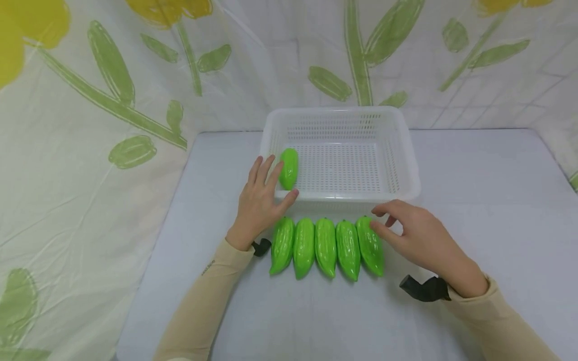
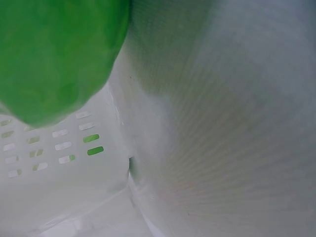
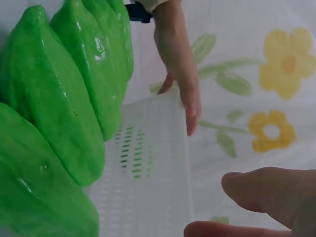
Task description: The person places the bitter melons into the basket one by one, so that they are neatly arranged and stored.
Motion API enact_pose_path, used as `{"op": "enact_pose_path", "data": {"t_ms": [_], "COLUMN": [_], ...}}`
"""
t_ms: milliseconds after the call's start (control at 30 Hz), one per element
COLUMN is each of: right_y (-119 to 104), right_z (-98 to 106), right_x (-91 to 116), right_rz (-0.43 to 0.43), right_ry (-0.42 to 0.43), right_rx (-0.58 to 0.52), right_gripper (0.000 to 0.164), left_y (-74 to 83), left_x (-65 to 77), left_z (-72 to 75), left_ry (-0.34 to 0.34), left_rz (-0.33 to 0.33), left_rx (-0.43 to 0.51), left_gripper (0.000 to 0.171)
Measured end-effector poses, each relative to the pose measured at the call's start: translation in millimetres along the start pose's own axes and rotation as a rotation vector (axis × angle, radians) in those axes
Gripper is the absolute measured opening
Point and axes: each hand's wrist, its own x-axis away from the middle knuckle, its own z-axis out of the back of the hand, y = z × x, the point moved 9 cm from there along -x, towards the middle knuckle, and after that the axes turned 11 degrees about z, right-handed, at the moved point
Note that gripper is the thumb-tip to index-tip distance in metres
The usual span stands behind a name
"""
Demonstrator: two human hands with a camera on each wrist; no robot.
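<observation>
My left hand (image 1: pixel 261 203) reaches over the near left corner of a white perforated plastic basket (image 1: pixel 343 197), its fingers spread and nearly straight. One glossy green, ridged, pod-shaped fruit (image 1: pixel 290 169) lies inside the basket along the left wall, right beside those fingers. Several matching fruits stand side by side in a row before the basket. At the row's right end my right hand (image 1: pixel 417 233) hovers by the last fruit (image 1: pixel 371 250), thumb tip overlapping its upper part. In the right wrist view the thumb (image 3: pixel 261 190) and a finger are apart with nothing between them.
A pale grey-white table (image 1: pixel 478 200) carries everything. Behind it hangs a white cloth (image 1: pixel 280 60) printed with yellow flowers and green leaves, which also runs down the left side. A black camera mount (image 1: pixel 424 289) is strapped to the right wrist, another to the left.
</observation>
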Motion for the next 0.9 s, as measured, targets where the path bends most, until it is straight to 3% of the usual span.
{"op": "enact_pose_path", "data": {"t_ms": [267,600,900], "right_y": [6.2,16.3,17.6], "right_z": [-23.3,-44.7,-52.8], "right_x": [0.1,-5.7,-5.2], "right_rz": [-0.013,0.03,0.04], "right_ry": [-0.109,-0.13,-0.136], "right_rx": [0.052,0.046,0.04], "right_gripper": [0.04,0.054,0.053], "left_y": [1.4,1.5,1.8], "left_x": [0.2,0.0,0.0], "left_z": [1.2,0.6,1.6], "left_ry": [0.029,0.022,0.033], "left_rz": [-0.025,-0.02,-0.027], "left_rx": [-0.003,-0.003,0.005], "left_gripper": [0.087,0.087,0.087]}}
